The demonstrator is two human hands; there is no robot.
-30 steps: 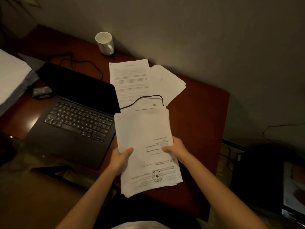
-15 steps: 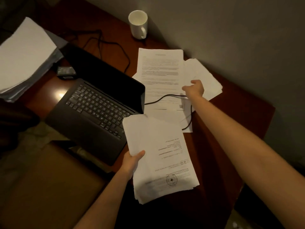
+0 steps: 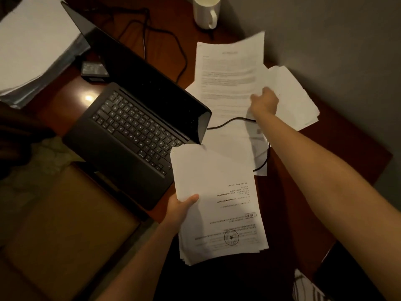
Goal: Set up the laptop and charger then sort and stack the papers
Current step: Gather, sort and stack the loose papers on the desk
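White sheet (image 3: 227, 77) lifted by right hand (image 3: 263, 103); left hand (image 3: 181, 210) holds stack (image 3: 217, 205).

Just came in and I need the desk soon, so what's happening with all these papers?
A person is gathering loose papers at a wooden desk. The left hand grips a stack of sheets by its edge, near the open laptop. The right hand reaches across and lifts a printed page from the sheets spread by the wall. A black cable lies over those sheets. More loose sheets are on the desk; a white mug stands at the back.
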